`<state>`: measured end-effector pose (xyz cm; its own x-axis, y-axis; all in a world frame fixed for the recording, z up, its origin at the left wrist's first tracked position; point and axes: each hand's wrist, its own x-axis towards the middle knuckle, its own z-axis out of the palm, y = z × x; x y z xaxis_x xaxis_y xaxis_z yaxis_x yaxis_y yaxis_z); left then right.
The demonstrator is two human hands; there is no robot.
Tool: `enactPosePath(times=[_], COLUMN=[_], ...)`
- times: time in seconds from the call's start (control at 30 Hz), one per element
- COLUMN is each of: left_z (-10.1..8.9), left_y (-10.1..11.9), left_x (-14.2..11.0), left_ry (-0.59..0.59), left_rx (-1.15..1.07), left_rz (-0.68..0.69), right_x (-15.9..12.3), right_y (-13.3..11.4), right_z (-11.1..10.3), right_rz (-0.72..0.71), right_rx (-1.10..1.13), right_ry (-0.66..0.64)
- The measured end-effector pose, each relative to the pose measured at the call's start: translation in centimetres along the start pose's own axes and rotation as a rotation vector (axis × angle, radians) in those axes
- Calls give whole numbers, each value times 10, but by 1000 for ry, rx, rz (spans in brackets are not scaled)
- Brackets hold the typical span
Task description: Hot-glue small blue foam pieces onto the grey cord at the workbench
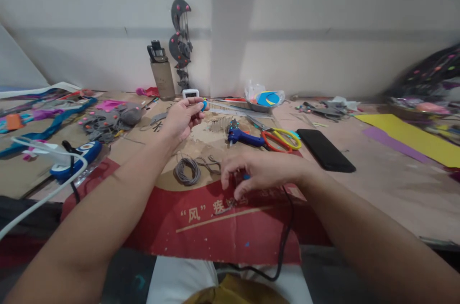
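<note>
Blue piece [204,105] is pinched in the fingertips of the left hand [183,119], above the bench [381,198]; a loosened pinch could drop it. The right hand [260,167] curves, thumb and fingers apart, near a black cord [291,213] it might snag. Behind, a dish [261,108] holds a blue disc [266,99] and clear plastic [252,91]; the contents of the bottle [163,79] I can't make out.

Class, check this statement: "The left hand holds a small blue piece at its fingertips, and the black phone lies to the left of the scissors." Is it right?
Not quite: the black phone lies to the right of the scissors, as the head view shows. The left hand does hold a small blue piece at its fingertips.
</note>
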<state>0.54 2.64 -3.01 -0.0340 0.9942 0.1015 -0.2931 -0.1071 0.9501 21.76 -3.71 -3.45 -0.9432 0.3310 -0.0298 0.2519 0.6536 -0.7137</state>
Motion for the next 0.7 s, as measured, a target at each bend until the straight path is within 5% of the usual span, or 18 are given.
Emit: enactPosePath(times=[0.17,0.33,0.47,0.7], left_z=[2,9,16,17], left_y=[-6,-9,-10,-13], left_x=[0,-9,-17,-20], left_ry=[-44,-127,-190,-370], left_rx=[29,56,105,152], left_rz=[-8,-54,-101,-110], right_x=[2,8,10,20], right_y=[-9,-14,-8,10], right_z=[13,15,11,9], right_rz=[-30,16,53,106], right_rx=[-22,-90,193,583], right_ry=[-28,272,532,749])
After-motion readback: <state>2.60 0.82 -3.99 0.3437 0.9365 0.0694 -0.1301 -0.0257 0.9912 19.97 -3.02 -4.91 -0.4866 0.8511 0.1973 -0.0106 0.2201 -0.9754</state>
